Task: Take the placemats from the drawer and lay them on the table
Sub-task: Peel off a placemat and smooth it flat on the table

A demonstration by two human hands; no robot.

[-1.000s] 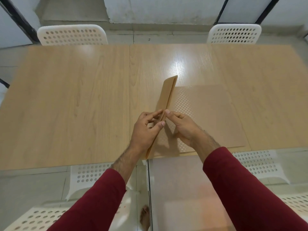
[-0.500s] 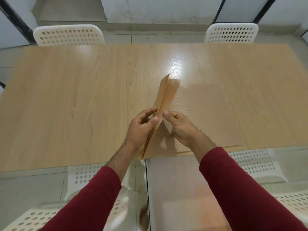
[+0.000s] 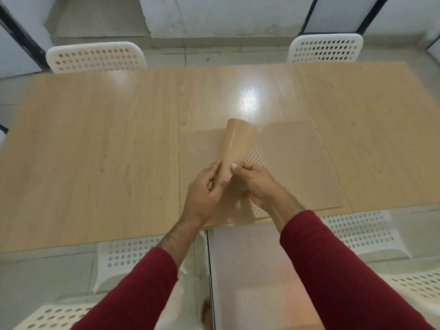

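Note:
A tan placemat [image 3: 300,163] lies flat on the wooden table [image 3: 95,158], right of the middle seam and against the near edge. Above its left part I hold several thin tan placemats [image 3: 234,144] bowed upward, their far end curled over. My left hand [image 3: 204,191] pinches their near left edge between thumb and fingers. My right hand [image 3: 257,182] pinches the near right edge, thumb on top. The lower ends of the held mats are hidden behind my hands. Both sleeves are dark red.
Two white perforated chairs [image 3: 96,57] [image 3: 325,47] stand at the table's far side. More white perforated chairs [image 3: 128,256] [image 3: 362,229] sit at the near side below my arms. The floor is pale tile, with a wall beyond.
The held mats stood on edge as a thin stack; now they have turned and bowed open, showing a broad glossy face. My hands have spread slightly on the near edges.

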